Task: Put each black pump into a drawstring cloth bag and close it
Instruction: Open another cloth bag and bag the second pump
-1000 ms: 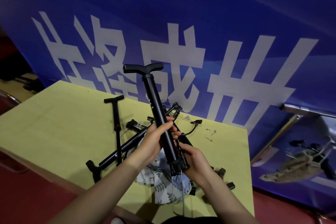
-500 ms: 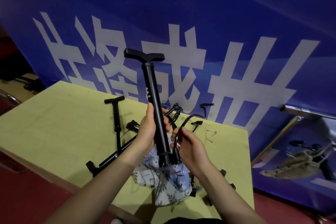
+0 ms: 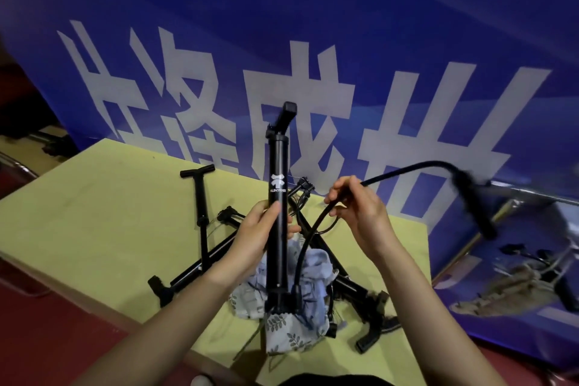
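Observation:
My left hand [image 3: 260, 230] grips the barrel of a black pump [image 3: 278, 197], which stands upright with its T-handle at the top. The pump's foot sits at the mouth of a leaf-patterned cloth bag [image 3: 293, 331] that hangs below it. My right hand [image 3: 357, 213] pinches the pump's black hose [image 3: 407, 168], which arcs out to the right with its blurred nozzle end in the air. More black pumps [image 3: 203, 223] lie crossed on the yellow table [image 3: 94, 213] behind my hands.
More patterned cloth [image 3: 316, 269] lies bunched on the table under the pumps. A blue banner with white characters [image 3: 313, 78] stands right behind the table. The table's near edge drops to a red floor [image 3: 47, 338].
The pump has turned so its logo faces me and its handle points away. My right hand rose from the pump's base and pulled the hose out to the right.

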